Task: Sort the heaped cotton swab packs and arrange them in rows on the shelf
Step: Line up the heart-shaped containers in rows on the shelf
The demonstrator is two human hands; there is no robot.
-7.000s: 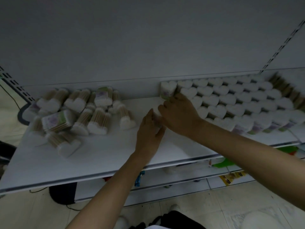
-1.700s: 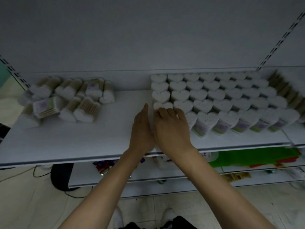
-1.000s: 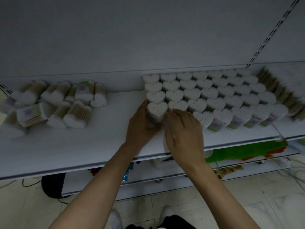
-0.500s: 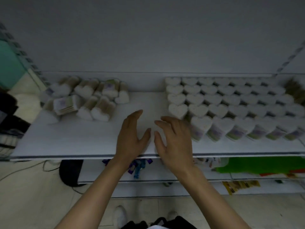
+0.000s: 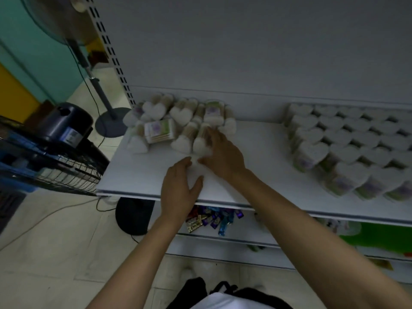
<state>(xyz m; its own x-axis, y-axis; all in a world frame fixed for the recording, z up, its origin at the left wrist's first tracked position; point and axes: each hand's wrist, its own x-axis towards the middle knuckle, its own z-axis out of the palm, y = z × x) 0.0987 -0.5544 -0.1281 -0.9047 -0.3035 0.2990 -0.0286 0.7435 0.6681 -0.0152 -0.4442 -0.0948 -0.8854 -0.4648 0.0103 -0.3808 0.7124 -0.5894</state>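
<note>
Probably light and stiff, the cotton swab packs [image 5: 178,123] lay heaped at centre left on the shelf [image 5: 256,157], finished rows [image 5: 347,148] at right. The right hand [image 5: 223,157] covered one pack [image 5: 201,144] at the heap's near edge, grasp indeterminable; the left hand [image 5: 179,188] lay slack, empty. Best pinched across the flat sides.

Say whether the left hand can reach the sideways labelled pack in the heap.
Probably yes: the left hand is open over the shelf, with only bare surface between it and the labelled pack.
</note>
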